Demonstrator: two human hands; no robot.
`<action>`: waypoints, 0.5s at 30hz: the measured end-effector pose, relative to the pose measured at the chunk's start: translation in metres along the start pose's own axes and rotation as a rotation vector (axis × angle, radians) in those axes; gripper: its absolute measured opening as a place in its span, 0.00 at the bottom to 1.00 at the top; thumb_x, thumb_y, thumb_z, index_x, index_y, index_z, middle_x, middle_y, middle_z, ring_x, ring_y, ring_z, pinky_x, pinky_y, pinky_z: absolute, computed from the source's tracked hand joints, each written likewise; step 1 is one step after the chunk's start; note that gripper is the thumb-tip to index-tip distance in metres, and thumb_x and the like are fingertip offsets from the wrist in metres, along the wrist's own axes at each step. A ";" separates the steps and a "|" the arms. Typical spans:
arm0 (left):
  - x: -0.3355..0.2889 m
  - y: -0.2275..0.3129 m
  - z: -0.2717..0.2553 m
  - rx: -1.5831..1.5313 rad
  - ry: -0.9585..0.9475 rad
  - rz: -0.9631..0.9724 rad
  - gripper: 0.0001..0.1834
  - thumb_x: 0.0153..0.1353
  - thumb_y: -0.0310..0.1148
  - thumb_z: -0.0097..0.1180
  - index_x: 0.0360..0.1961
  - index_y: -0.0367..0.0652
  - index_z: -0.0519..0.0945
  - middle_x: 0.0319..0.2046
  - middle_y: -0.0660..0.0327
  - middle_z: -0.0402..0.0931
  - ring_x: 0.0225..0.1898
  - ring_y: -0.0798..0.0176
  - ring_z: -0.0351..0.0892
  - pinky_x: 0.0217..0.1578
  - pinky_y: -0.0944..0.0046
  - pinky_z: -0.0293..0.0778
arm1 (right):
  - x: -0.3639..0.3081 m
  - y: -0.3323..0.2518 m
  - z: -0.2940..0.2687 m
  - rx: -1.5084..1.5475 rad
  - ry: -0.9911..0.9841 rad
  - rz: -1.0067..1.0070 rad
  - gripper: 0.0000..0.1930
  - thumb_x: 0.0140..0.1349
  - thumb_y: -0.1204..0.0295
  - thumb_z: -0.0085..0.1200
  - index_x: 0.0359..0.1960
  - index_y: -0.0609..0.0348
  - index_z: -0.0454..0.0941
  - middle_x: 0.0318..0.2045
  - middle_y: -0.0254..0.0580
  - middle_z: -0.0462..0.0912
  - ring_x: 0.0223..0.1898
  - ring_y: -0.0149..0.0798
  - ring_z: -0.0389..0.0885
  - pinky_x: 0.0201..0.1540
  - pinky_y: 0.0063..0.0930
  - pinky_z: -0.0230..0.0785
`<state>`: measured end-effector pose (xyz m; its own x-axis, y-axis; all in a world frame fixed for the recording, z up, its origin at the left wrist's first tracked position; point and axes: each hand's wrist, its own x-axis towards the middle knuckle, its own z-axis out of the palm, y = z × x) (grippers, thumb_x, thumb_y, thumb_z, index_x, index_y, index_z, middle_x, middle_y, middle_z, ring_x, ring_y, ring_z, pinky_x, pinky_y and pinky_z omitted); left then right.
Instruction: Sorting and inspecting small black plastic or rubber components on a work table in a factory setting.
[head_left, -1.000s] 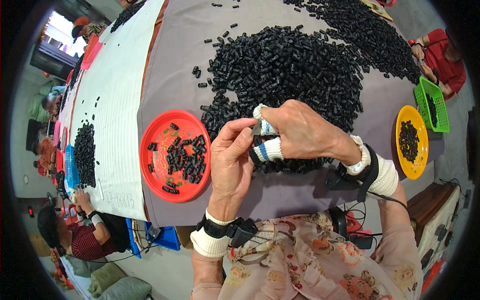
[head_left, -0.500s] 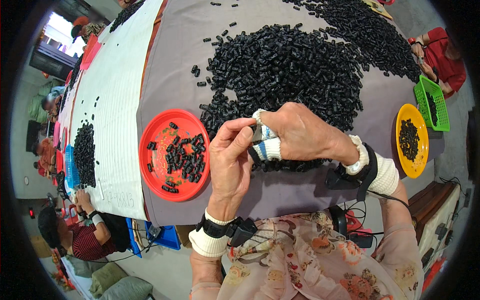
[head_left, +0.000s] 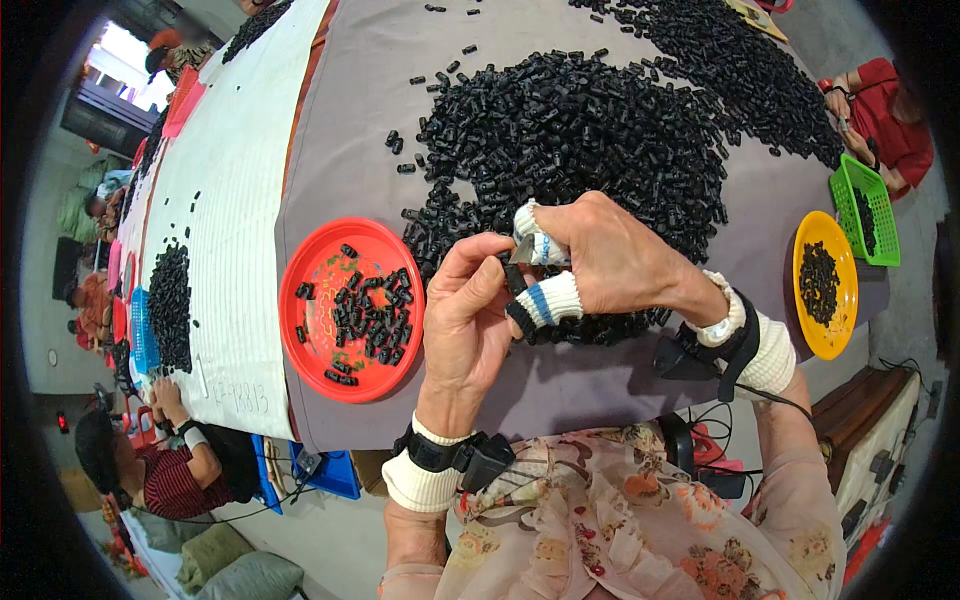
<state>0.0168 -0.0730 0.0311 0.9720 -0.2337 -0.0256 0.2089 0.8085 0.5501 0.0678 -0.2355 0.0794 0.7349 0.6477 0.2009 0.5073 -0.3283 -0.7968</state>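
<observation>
Thumb and fingers of my left hand [head_left: 465,325] pinch a small black cylindrical part [head_left: 514,276] over the near edge of the big pile. Right against it is my right hand [head_left: 628,255], closed, with white knitted covers [head_left: 549,300] on its thumb and a finger. A thin grey metal blade [head_left: 523,249] shows between its covered fingers, close to the black part. Its grip end is hidden. The heap of black parts [head_left: 570,135] spreads just beyond both hands. Left of my left hand lies a red plate [head_left: 300,260] with loose black parts on it.
A yellow plate [head_left: 846,290] and a green basket [head_left: 890,225], both with black parts, stand at the right. A person in red [head_left: 890,120] works at the far right; another in stripes [head_left: 185,480] sits at the left. A cable [head_left: 780,398] hangs from my right wrist.
My right hand has shifted slightly up and its covered finger and thumb have spread a little, so more of the blade and black part shows. My left hand stays nearly in place.
</observation>
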 end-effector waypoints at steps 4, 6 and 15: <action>0.000 -0.001 0.000 -0.014 0.005 0.003 0.11 0.60 0.29 0.50 0.43 0.38 0.72 0.38 0.55 0.76 0.40 0.59 0.77 0.43 0.59 0.75 | 0.001 -0.004 -0.004 -0.080 -0.038 0.056 0.25 0.40 0.54 0.63 0.21 0.69 0.71 0.16 0.54 0.75 0.21 0.53 0.77 0.24 0.38 0.68; 0.001 -0.001 0.002 -0.014 0.010 0.003 0.11 0.59 0.29 0.51 0.43 0.38 0.72 0.38 0.55 0.76 0.40 0.59 0.77 0.44 0.58 0.75 | 0.001 -0.004 -0.004 -0.095 -0.038 0.067 0.26 0.40 0.53 0.63 0.20 0.69 0.71 0.15 0.54 0.74 0.20 0.53 0.77 0.24 0.38 0.68; 0.001 -0.003 0.002 -0.023 0.009 -0.006 0.13 0.57 0.27 0.53 0.44 0.38 0.72 0.38 0.55 0.76 0.40 0.59 0.77 0.44 0.59 0.75 | 0.002 -0.001 -0.003 -0.140 -0.047 0.035 0.28 0.40 0.51 0.63 0.19 0.70 0.70 0.14 0.55 0.73 0.20 0.54 0.77 0.23 0.38 0.67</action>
<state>0.0169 -0.0768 0.0309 0.9715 -0.2342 -0.0361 0.2173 0.8195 0.5303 0.0699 -0.2355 0.0823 0.7329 0.6647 0.1451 0.5421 -0.4416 -0.7149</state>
